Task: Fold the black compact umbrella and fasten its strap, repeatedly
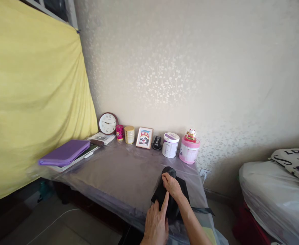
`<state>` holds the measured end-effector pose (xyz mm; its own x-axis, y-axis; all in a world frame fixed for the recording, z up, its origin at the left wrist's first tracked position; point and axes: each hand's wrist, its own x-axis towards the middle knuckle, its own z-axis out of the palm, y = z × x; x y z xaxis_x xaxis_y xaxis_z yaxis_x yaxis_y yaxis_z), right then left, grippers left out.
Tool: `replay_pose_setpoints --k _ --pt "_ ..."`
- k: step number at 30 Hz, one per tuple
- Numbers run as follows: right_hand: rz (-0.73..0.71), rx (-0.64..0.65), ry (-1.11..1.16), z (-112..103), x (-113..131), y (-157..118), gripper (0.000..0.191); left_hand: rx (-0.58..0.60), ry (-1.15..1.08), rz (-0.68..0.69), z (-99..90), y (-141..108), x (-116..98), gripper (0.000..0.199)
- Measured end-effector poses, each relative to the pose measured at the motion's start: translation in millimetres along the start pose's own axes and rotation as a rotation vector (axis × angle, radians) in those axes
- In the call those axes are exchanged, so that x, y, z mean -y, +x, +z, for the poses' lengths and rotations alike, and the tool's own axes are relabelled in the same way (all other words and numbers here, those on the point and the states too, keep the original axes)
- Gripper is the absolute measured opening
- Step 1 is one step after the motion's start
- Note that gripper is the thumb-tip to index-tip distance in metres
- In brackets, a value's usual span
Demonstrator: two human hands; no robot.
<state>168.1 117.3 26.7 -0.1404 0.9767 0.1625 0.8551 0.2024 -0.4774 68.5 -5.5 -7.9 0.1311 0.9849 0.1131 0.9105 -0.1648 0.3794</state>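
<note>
Holding a black cloth (162, 199) on the worktop (119, 173) — right hand (171, 185) clamped over its top, left hand (156, 226) apart, forefinger pressing it.

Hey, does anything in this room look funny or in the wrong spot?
The round clock looks odd: it sits on the plastic-covered table against the wall instead of hanging up. The yellow cloth also hangs slanted.
</note>
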Motion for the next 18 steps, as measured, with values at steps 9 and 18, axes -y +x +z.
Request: replay_pose_setpoints --k 9,18 --pt "-0.047 -0.033 0.039 1 0 -5 0.024 -0.021 -0.060 -0.043 17.4 2 7 0.069" --pt "-0.397 -0.157 0.208 -1 -9 -55 0.027 -0.070 -0.122 -0.022 28.2 4 13 0.063"
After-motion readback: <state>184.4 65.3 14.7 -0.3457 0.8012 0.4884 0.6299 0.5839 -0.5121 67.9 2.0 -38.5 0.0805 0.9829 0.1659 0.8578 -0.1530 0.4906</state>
